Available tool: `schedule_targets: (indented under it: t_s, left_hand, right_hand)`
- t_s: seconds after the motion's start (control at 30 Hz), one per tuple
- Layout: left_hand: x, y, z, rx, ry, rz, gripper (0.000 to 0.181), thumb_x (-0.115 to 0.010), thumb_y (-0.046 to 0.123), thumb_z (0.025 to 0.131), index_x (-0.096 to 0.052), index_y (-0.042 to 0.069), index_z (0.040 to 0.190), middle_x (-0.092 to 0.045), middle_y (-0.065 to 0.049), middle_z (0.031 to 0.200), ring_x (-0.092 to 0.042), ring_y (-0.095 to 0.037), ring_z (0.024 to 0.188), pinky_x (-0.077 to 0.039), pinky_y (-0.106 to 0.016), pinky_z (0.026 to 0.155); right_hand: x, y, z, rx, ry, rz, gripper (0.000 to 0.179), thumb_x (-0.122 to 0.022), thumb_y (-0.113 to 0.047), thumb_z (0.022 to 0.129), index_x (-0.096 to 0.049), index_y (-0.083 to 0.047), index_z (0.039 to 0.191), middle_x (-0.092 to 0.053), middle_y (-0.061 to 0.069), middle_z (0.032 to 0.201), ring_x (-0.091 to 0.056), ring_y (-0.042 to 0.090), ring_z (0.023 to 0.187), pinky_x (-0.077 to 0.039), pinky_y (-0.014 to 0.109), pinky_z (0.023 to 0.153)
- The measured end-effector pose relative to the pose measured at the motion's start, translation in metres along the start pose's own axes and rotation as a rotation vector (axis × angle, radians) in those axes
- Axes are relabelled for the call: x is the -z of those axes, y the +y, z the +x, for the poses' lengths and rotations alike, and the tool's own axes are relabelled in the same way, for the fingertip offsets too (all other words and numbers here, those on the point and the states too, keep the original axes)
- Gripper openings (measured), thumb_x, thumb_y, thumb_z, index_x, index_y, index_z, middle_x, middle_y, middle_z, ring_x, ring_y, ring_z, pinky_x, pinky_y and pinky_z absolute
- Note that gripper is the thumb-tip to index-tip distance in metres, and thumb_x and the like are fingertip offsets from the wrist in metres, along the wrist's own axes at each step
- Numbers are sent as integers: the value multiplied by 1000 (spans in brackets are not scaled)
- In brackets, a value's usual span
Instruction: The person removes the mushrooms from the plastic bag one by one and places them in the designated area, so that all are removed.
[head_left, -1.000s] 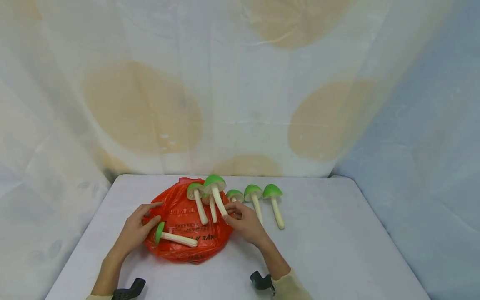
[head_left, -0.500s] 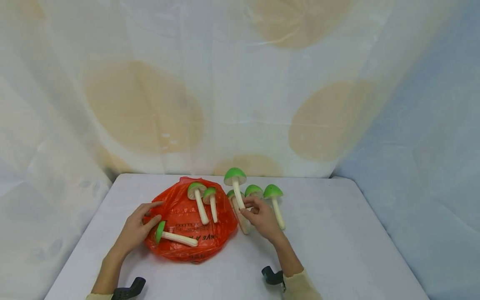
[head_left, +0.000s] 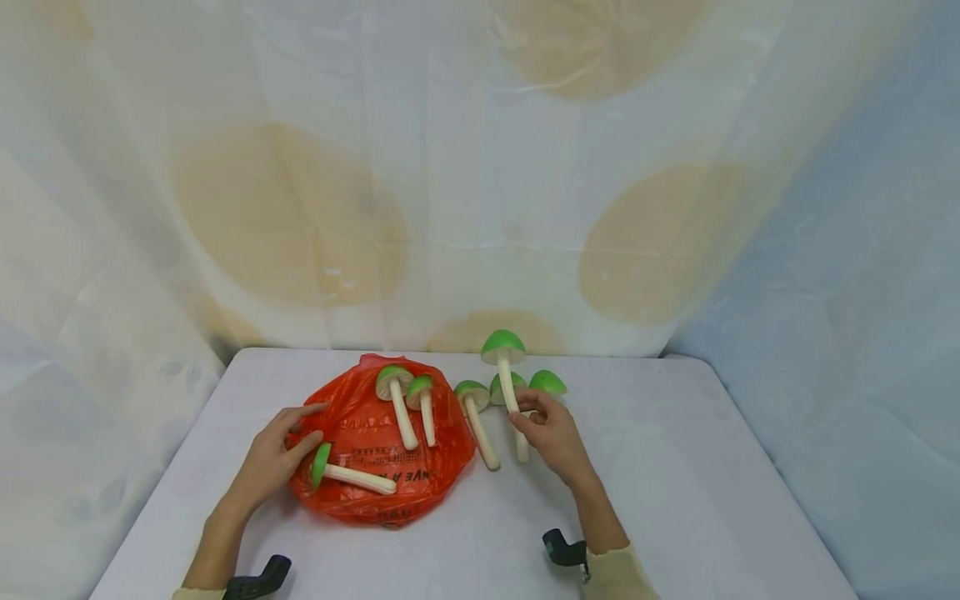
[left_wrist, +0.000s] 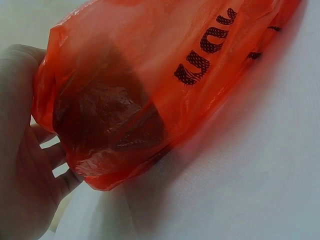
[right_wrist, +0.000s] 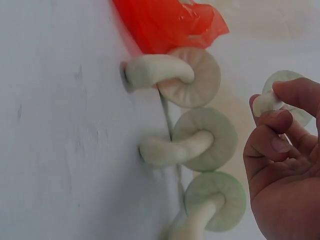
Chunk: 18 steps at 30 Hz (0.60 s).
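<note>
My right hand [head_left: 553, 437] pinches the lower stem of a mushroom [head_left: 503, 344] with a green cap and pale stem, held upright above the table. In the right wrist view, thumb and fingers close on the stem end [right_wrist: 265, 104]. A red plastic bag [head_left: 352, 429] with dark lettering lies spread at the left. My left hand [head_left: 272, 460] grips its left edge, thumb on one side and fingers on the other in the left wrist view. Three similar mushrooms lie on or in the bag: one sideways [head_left: 360, 479], two near its far side [head_left: 402, 417] [head_left: 427, 417].
Right of the bag, three more mushrooms lie in a row on the white table [head_left: 675, 492]: one beside the bag [head_left: 482, 435], a middle one [right_wrist: 205, 137], and a right one [head_left: 548, 382], partly behind my right hand. A patterned sheet [head_left: 480, 167] hangs behind.
My right hand has carried its mushroom rightward from over the bag to above the row of mushrooms. The left hand and the bag have stayed in place.
</note>
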<state>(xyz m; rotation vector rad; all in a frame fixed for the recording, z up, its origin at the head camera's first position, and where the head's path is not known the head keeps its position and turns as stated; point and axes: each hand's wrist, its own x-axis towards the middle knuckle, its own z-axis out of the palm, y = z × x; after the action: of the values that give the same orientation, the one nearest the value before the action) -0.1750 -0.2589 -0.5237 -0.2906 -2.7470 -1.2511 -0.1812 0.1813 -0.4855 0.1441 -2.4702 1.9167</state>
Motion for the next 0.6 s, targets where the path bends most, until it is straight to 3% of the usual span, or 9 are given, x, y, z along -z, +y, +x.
schedule_targets:
  t_s: [0.37,0.6]
  left_hand:
    - [0,0,-1,1,3,8,44,-64,27,99,-56,16,141,-55,-15,135,-52,-35,120,-49,-63,93]
    - [1,1,0,1,2,10,44,-64,26,100,-56,15,141,-55,-15,135,-53,-35,120,-49,-62,92]
  right_hand:
    - [24,10,-3,-38,55,-25,34,-72,-16,94,-61,-8,125,-64,15,114,-53,12,68,-42,22,55]
    - [37,18,-6,-41,96,-17,30,-73,-15,93,-61,-13,121,-63,12,112,-58,24,76,-42,22,57]
